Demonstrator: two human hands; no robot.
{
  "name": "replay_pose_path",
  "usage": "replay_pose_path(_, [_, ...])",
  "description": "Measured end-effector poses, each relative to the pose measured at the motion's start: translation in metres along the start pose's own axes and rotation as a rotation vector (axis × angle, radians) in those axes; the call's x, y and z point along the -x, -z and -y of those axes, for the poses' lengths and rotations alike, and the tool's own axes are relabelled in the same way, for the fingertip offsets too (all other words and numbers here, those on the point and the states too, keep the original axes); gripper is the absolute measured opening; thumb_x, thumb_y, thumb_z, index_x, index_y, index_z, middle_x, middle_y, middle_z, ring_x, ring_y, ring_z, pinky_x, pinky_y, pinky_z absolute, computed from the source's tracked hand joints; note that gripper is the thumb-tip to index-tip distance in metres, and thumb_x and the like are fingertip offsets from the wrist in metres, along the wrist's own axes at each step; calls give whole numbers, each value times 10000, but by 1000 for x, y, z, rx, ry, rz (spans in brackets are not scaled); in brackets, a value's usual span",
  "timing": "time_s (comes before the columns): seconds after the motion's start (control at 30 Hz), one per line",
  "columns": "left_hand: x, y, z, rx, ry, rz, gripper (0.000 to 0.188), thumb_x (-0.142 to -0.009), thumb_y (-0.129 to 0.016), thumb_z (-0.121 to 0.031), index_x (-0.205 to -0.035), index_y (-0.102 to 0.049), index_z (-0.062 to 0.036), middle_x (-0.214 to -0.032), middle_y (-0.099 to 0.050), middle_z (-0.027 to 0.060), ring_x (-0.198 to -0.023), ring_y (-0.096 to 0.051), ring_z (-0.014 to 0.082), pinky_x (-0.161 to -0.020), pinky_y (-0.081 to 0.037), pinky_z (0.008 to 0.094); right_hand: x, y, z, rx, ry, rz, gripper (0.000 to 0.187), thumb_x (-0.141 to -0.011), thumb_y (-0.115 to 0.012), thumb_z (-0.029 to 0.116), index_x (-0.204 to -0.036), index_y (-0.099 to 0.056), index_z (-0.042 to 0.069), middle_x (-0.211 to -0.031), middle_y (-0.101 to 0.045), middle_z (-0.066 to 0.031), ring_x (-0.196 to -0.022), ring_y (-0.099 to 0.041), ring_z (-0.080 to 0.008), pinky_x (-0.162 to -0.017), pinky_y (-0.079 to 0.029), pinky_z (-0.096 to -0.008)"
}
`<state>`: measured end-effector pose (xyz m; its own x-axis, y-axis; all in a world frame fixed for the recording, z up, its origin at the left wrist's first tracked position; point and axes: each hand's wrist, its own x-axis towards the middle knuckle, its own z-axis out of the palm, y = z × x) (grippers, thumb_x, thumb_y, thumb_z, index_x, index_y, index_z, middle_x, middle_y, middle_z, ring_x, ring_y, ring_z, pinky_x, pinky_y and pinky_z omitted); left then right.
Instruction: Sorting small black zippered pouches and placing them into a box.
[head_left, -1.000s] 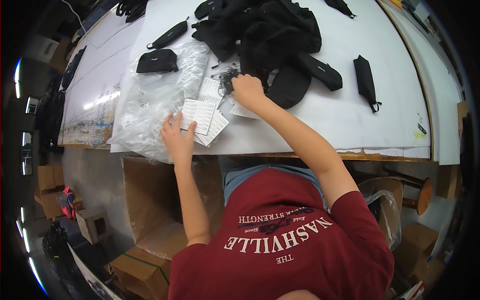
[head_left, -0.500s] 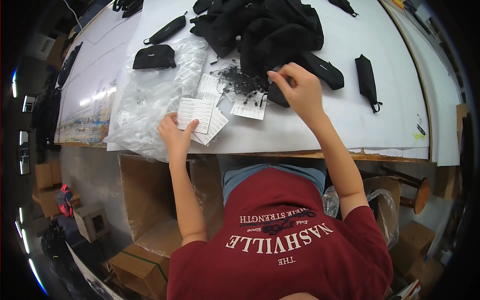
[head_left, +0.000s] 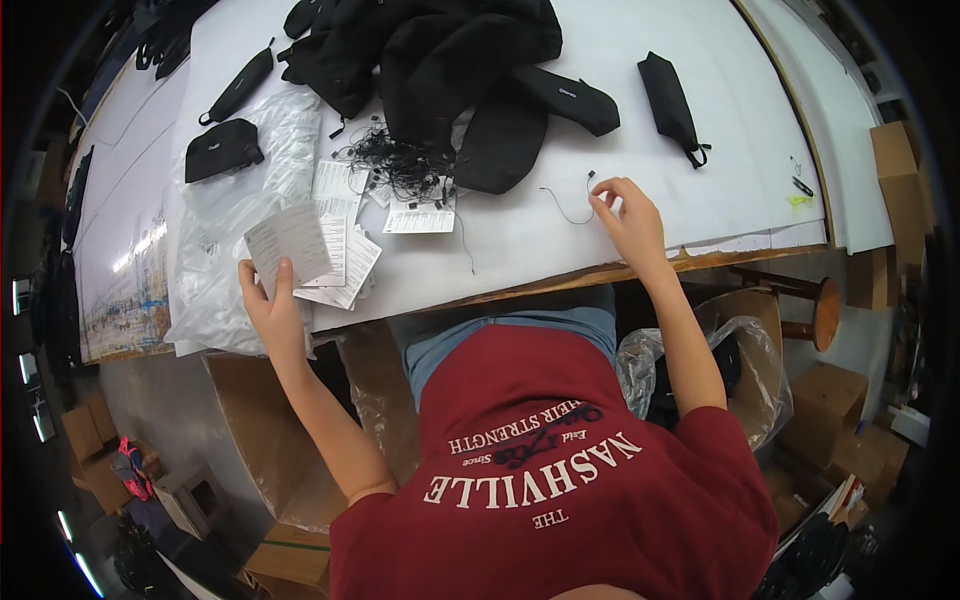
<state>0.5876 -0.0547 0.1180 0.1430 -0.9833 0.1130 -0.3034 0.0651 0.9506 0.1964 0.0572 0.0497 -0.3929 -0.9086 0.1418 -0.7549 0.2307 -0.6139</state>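
So the thin black cord (head_left: 573,221) is out over the white table (head_left: 440,278), near its front edge, with the fingers of the right hand (head_left: 632,222) pinched together on one end — the rest droops in a loose curve toward the left. The printed card (head_left: 288,246) is up in the left hand (head_left: 271,310), thumb on top and the other fingers behind, so those are clamped on it too. It's tilted, and partly covers a loose stack of similar cards (head_left: 347,283) on the table. Just past that there's a messy tangle of black cords (head_left: 400,165), partly lying on another white card (head_left: 420,220), with one strand trailing toward the person. Left of the stack is a crumpled clear plastic bag (head_left: 230,235) with a small black pouch (head_left: 222,150) on top, and a slim black pouch (head_left: 240,86) beyond it. A big heap of black pouches (head_left: 435,65) sits behind the tangle — can't really count them — and one more long black pouch (head_left: 670,108) lies by itself off to the right.
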Motion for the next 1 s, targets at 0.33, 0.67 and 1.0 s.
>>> replay_pose_path(0.33, [53, -73, -30, 237, 96, 385, 716, -727, -798, -160, -1246, -317, -51, -1161, -463, 138, -1011, -495, 179, -854, -425, 291, -29, -49, 20, 253, 149, 170, 169, -810, -652, 166, -875, -580, 28, -868, -585, -124, -749, -596, -320, -689, -483, -373])
replay_pose_path(0.67, [69, -102, -18, 775, 413, 330, 287, -814, -693, -27, -1080, -589, -58, -923, -615, 13, -915, -579, 112, -871, -449, 265, 6, -15, 68, -891, -209, 392, 109, -876, -620, 119, -882, -598, 12, -698, -566, 19, -631, -481, -16, -585, -379, -173])
replay_pose_path(1.0, [76, -100, -4, 1490, 1018, 570, 221, -921, -572, -103, -1140, -588, -71, -970, -651, 56, -913, -591, 165, -812, -464, 298, 26, 11, 118, -982, -105, 343, 69, -853, -657, 57, -886, -620, 9, -609, -412, 101, -542, -308, 18, -505, -227, -167])
